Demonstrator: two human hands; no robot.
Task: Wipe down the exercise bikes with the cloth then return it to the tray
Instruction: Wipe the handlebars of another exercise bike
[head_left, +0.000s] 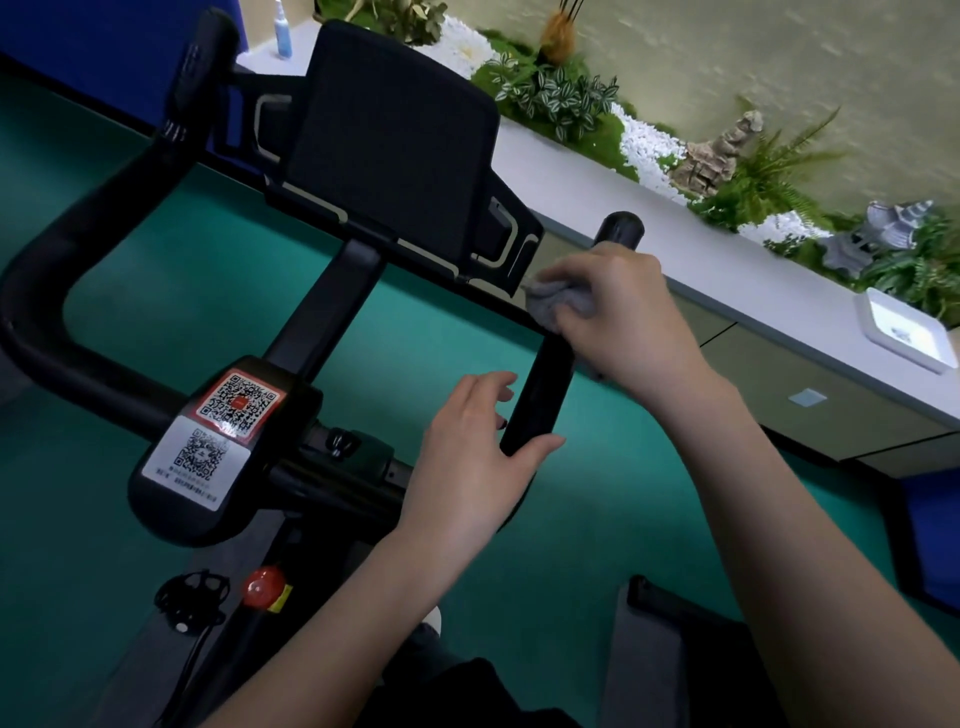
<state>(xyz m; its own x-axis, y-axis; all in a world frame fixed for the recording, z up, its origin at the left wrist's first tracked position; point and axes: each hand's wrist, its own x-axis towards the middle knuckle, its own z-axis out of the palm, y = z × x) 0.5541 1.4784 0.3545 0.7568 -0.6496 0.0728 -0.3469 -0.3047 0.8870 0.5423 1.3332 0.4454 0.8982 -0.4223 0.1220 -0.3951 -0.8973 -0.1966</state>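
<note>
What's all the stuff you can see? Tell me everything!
exercise bike: one, black, centre
handlebar: one, black, around the console
console: one, black, top centre
QR stickers: two, red and white, bike's middle
knob: one, red, lower frame
pedal: one, black, bottom left
cloth: one, grey, on the handlebar
tray: one, white, ledge at right
spray bottle: one, blue, ledge top left
plants: several, green, along the wall
stone ornaments: two, brown and grey, among plants
left hand: one, bare, holds the handlebar
right hand: one, bare, grips the cloth
</note>
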